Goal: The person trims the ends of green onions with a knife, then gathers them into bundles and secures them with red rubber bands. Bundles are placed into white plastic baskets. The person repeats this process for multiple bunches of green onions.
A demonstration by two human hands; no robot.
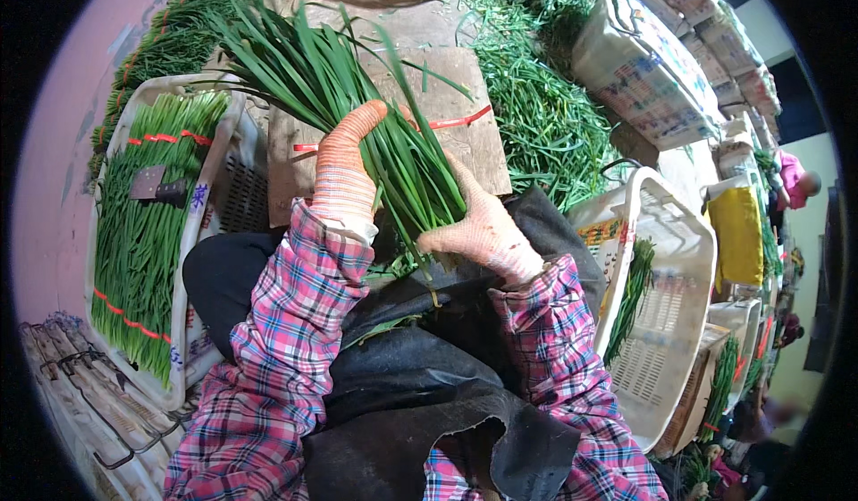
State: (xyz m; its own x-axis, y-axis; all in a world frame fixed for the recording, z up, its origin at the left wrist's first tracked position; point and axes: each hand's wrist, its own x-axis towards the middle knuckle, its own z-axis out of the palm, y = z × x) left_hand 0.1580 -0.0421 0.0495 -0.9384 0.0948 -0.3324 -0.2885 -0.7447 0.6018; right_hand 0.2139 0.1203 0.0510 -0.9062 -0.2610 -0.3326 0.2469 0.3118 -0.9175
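Observation:
Between my two gloved hands lies a loose bunch of long green leaves, likely Chinese chives, tilted with its leafy tips to the upper left. My left hand wraps its middle, thumb on top. My right hand grips it near its lower end. Underneath is a wooden board with a red tie strip across it; the bunch hides part of the strip. At left, a white plastic crate holds tied chives, with a cleaver resting on top.
Loose leaves are heaped right of the board. A white crate at my right holds a few chives. Beyond stand a wrapped crate and a yellow cloth. Stacked crates are at lower left. Other people are far right.

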